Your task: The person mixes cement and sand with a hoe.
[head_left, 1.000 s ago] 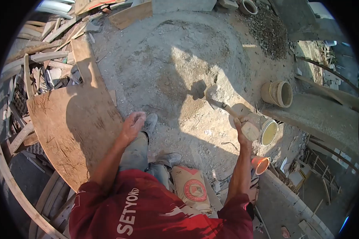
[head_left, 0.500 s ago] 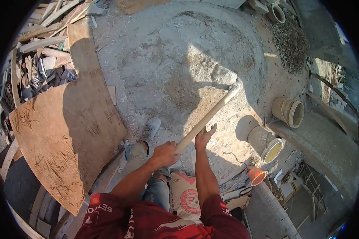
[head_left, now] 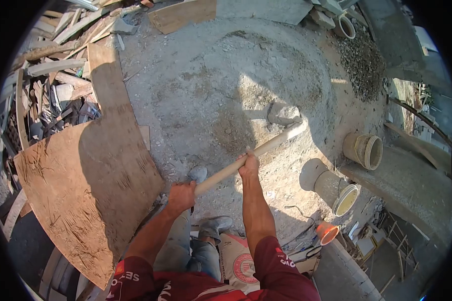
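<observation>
A hoe (head_left: 225, 172) with a pale wooden handle slants from lower left to upper right in front of me. My left hand (head_left: 182, 195) is wrapped round the handle's near end. Farther up the handle, my right hand (head_left: 249, 163) has its fingers closed round the wood. The dusty metal blade (head_left: 283, 114) sits at the far end, over the sunlit part of a wide grey bed of sandy, cement-like material (head_left: 191, 75). By my feet lies a printed paper sack (head_left: 242, 261), partly covered by my arm and shirt.
Plywood sheets (head_left: 80, 185) lie on the left, beside a heap of scrap wood (head_left: 60, 95). To the right are two dirty buckets (head_left: 359, 149) on their sides, an orange container (head_left: 326, 233) and a concrete ledge (head_left: 402, 185). A gravel pile (head_left: 361, 65) lies at the back right.
My right hand, loose with fingers spread beside the handle before, has closed round it. My left hand has moved left with the handle's end, and the blade has turned and dropped slightly lower in view.
</observation>
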The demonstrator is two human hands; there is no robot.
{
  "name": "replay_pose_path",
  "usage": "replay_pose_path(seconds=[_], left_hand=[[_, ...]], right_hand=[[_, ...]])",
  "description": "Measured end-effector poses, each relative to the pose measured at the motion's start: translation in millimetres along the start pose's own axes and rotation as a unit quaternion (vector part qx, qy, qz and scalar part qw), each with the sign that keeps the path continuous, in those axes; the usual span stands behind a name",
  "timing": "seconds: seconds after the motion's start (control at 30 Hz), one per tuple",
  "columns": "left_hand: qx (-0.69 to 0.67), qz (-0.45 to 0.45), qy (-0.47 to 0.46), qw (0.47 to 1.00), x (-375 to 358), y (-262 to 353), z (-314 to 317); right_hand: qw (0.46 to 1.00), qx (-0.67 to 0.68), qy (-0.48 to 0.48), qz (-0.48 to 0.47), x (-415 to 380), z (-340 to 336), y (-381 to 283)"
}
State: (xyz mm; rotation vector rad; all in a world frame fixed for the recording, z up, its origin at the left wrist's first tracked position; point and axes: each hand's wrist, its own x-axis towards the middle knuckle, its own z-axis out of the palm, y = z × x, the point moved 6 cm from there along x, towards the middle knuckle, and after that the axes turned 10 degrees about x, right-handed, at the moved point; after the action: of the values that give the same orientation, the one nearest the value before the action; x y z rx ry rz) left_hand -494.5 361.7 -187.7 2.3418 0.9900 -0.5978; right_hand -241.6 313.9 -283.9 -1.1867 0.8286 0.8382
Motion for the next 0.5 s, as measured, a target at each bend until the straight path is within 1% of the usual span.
replay_pose_path(seconds=[0.07,0.1,0.17,0.23,0.27,0.3,0.33,0.37,0.43,0.5], left_hand=[[-0.014,0.009,-0.007,1.0,-12.8,-11.1,12.5],[-0.023,0.004,0.001,1.0,-18.9,-12.7,15.0],[-0.037,0.008,0.016,0.999,-26.2,-12.0,22.9],[-0.062,-0.079,-0.021,0.995,-27.8,-20.1,42.5],[-0.069,-0.064,-0.014,0.995,-26.6,-16.0,55.0],[-0.11,-0.081,0.001,0.991,-24.7,-14.5,70.4],[-0.151,-0.096,0.015,0.984,-22.2,-11.4,81.1],[-0.16,-0.079,0.022,0.984,-18.4,-3.1,85.5],[-0.169,-0.088,0.059,0.98,-6.5,7.1,85.7],[-0.208,-0.088,0.072,0.972,7.8,15.1,83.1]], right_hand=[[0.997,-0.071,-0.009,-0.025,-19.3,1.1,6.1],[0.997,-0.071,-0.022,-0.013,-26.8,-0.9,9.9],[0.996,-0.079,-0.029,-0.031,-39.9,-3.8,15.9],[0.994,-0.084,-0.037,-0.06,-47.9,-5.6,15.4],[0.988,-0.114,-0.062,-0.079,-52.0,-5.6,12.0],[0.98,-0.146,-0.086,-0.1,-55.3,-5.2,5.9],[0.978,-0.146,-0.084,-0.12,-60.3,-5.9,-3.1],[0.977,-0.145,-0.079,-0.138,-67.9,-4.1,-12.7],[0.971,-0.141,-0.077,-0.175,-76.7,1.5,-31.8],[0.972,-0.127,-0.109,-0.167,-84.0,7.6,-44.6]])
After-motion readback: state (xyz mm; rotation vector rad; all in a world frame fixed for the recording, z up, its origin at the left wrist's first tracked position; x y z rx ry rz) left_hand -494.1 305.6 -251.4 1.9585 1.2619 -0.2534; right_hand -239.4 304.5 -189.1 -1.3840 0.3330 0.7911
